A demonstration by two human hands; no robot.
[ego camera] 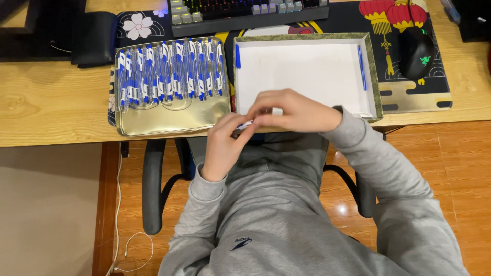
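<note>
Gripping one pen (244,124), both hands — left hand (223,145), right hand (294,110) — between pen-filled tin (171,118) and box (376,76).

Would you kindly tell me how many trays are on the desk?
2: a gold metal tray of pens on the left, a white-lined box tray on the right, behind the hands.

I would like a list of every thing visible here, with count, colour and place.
pens: many, blue and white, in a row in the metal tray
metal tray: one, silver, desk left
box lid: one, white inside, green rim, desk centre
loose pens: two or so, blue, at the lid's side walls
keyboard: one, black, top
mouse: one, black, right
desk mat: one, black, patterned
chair: one, black, below the desk
left hand: holds a pen
right hand: on the same pen
</note>
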